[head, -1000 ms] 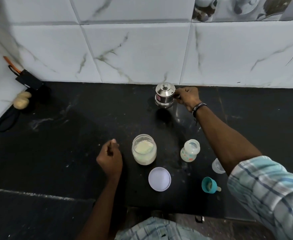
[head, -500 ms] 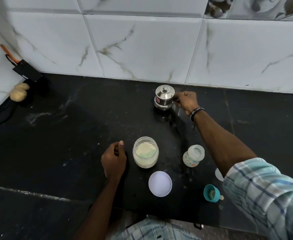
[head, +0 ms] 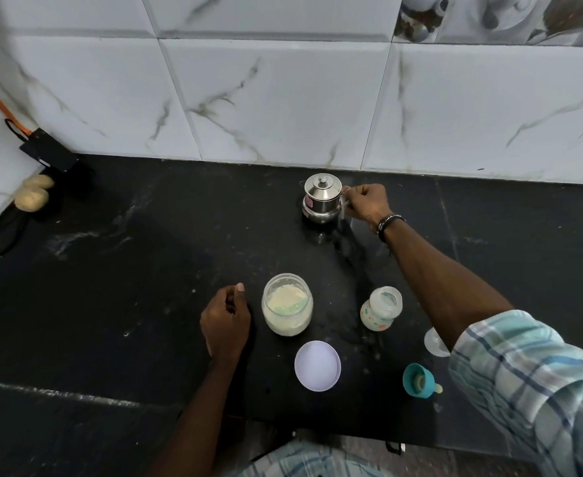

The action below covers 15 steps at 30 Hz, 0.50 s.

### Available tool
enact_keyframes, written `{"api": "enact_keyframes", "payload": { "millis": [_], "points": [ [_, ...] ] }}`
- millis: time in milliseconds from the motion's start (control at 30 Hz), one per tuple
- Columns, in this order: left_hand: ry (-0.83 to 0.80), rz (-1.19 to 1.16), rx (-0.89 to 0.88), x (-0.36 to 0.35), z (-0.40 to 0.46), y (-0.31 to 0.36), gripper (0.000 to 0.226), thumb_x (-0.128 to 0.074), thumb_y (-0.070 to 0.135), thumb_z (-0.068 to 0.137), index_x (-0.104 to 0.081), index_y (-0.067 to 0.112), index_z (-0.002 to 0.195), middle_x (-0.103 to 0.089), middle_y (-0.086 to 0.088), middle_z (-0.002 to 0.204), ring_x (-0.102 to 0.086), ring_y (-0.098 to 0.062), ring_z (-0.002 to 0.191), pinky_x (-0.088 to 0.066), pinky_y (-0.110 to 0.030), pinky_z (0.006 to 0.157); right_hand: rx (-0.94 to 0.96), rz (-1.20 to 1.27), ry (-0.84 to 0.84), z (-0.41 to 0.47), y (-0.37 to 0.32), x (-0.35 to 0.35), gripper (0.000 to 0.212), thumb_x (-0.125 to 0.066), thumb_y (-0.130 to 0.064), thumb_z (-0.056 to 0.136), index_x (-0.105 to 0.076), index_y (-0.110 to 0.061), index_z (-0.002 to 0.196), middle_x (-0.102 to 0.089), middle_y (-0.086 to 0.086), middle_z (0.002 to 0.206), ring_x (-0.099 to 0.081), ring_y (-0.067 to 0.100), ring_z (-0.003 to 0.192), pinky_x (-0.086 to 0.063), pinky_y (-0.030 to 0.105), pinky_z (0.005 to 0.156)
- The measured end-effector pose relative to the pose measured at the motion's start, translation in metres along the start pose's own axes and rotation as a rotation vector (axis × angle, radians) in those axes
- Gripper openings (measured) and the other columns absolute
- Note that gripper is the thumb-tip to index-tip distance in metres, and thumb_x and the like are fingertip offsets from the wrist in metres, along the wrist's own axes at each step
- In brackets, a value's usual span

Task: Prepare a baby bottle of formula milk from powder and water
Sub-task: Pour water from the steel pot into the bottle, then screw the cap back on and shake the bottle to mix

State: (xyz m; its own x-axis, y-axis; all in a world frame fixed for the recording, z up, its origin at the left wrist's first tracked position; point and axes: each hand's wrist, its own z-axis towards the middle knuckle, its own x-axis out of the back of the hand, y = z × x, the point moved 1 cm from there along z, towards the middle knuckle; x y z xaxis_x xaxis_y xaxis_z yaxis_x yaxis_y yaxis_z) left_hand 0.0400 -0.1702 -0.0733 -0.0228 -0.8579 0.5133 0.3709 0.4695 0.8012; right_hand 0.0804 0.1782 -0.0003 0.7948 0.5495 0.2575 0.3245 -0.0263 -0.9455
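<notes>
Head view: your right hand is closed around the handle of the steel pot by the wall. Lift it level, lid steady, and bring the spout over the open bottle. Your left hand, loosely curled and empty, could steady that bottle beside the powder jar.

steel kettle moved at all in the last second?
No. The steel kettle stands at the same spot just in front of the wall tile joint; only the camera shifted. The right hand grips its handle, not yet lifting.
</notes>
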Motion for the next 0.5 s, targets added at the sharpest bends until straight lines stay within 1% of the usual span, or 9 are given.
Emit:
{"api": "enact_keyframes", "payload": {
  "millis": [67, 100, 167, 200, 267, 300, 367, 433, 500],
  "points": [
    [-0.004, 0.005, 0.000, 0.000, 0.000, 0.001, 0.026, -0.056, 0.034, 0.095, -0.067, 0.016, 0.081, -0.062, 0.003, 0.063, -0.059, -0.018, 0.058, -0.051, -0.035, 0.059, 0.049, -0.067, 0.072, -0.008, -0.003, 0.010, 0.043, -0.067, -0.027, 0.090, -0.050, -0.011, 0.054, -0.043, 0.006, 0.057, -0.039, 0.019, 0.059, -0.041, 0.034, 0.063],
    [-0.007, 0.006, 0.000, 0.001, 0.000, 0.002, 0.025, -0.057, 0.032, 0.096, -0.067, 0.015, 0.081, -0.062, 0.002, 0.063, -0.059, -0.018, 0.058, -0.051, -0.036, 0.059, 0.077, -0.075, 0.113, -0.014, -0.005, 0.017, 0.040, -0.067, -0.031, 0.090, -0.055, -0.009, 0.058, -0.046, 0.005, 0.058, -0.043, 0.019, 0.059, -0.044, 0.036, 0.064],
    [-0.010, 0.007, -0.001, 0.001, -0.001, 0.003, 0.022, -0.059, 0.028, 0.096, -0.067, 0.014, 0.081, -0.062, 0.001, 0.064, -0.060, -0.019, 0.059, -0.052, -0.039, 0.059, 0.138, -0.081, 0.182, -0.032, -0.010, 0.037, 0.031, -0.068, -0.035, 0.088, -0.068, -0.006, 0.078, -0.062, 0.005, 0.069, -0.058, 0.019, 0.068, -0.057, 0.040, 0.074],
    [-0.009, 0.008, -0.001, 0.002, -0.002, 0.004, 0.023, -0.059, 0.028, 0.097, -0.067, 0.014, 0.081, -0.063, 0.000, 0.064, -0.060, -0.020, 0.060, -0.052, -0.040, 0.060, 0.164, -0.083, 0.200, -0.043, -0.011, 0.048, 0.029, -0.069, -0.034, 0.087, -0.070, -0.005, 0.088, -0.068, 0.007, 0.078, -0.065, 0.020, 0.075, -0.059, 0.044, 0.080],
    [-0.004, 0.004, -0.003, 0.002, -0.001, 0.003, 0.027, -0.056, 0.032, 0.096, -0.067, 0.012, 0.081, -0.063, -0.002, 0.065, -0.060, -0.022, 0.060, -0.052, -0.040, 0.059, 0.222, -0.080, 0.216, -0.073, -0.011, 0.072, 0.024, -0.070, -0.029, 0.087, -0.071, -0.006, 0.094, -0.074, 0.010, 0.089, -0.072, 0.023, 0.085, -0.060, 0.048, 0.082],
    [0.001, -0.003, -0.007, 0.003, -0.001, 0.003, 0.031, -0.054, 0.036, 0.096, -0.067, 0.012, 0.081, -0.063, -0.003, 0.065, -0.060, -0.023, 0.060, -0.052, -0.041, 0.059, 0.267, -0.080, 0.223, -0.092, -0.010, 0.083, 0.017, -0.069, -0.026, 0.088, -0.071, -0.009, 0.092, -0.075, 0.009, 0.087, -0.073, 0.023, 0.085, -0.060, 0.047, 0.080],
    [0.019, -0.033, -0.015, 0.003, -0.002, 0.003, 0.039, -0.049, 0.039, 0.097, -0.064, 0.010, 0.076, -0.061, -0.005, 0.063, -0.058, -0.024, 0.057, -0.051, -0.043, 0.057, 0.378, -0.105, 0.250, -0.133, -0.005, 0.103, 0.007, -0.067, -0.020, 0.090, -0.070, -0.017, 0.085, -0.075, 0.004, 0.079, -0.074, 0.021, 0.077, -0.062, 0.037, 0.073],
    [0.071, -0.091, -0.016, 0.005, -0.003, 0.005, 0.046, -0.046, 0.040, 0.099, -0.061, 0.007, 0.071, -0.059, -0.009, 0.059, -0.056, -0.027, 0.054, -0.048, -0.046, 0.055, 0.462, -0.164, 0.273, -0.174, 0.003, 0.117, 0.012, -0.065, -0.016, 0.092, -0.068, -0.019, 0.080, -0.073, -0.001, 0.074, -0.072, 0.019, 0.069, -0.058, 0.029, 0.065],
    [0.157, -0.155, -0.010, 0.009, -0.007, 0.007, 0.050, -0.044, 0.041, 0.102, -0.064, 0.005, 0.073, -0.059, -0.012, 0.058, -0.056, -0.031, 0.054, -0.047, -0.045, 0.054, 0.491, -0.231, 0.214, -0.210, 0.017, 0.129, 0.012, -0.066, -0.017, 0.092, -0.069, -0.016, 0.081, -0.071, -0.004, 0.069, -0.068, 0.016, 0.060, -0.055, 0.027, 0.057]
  ]
}}
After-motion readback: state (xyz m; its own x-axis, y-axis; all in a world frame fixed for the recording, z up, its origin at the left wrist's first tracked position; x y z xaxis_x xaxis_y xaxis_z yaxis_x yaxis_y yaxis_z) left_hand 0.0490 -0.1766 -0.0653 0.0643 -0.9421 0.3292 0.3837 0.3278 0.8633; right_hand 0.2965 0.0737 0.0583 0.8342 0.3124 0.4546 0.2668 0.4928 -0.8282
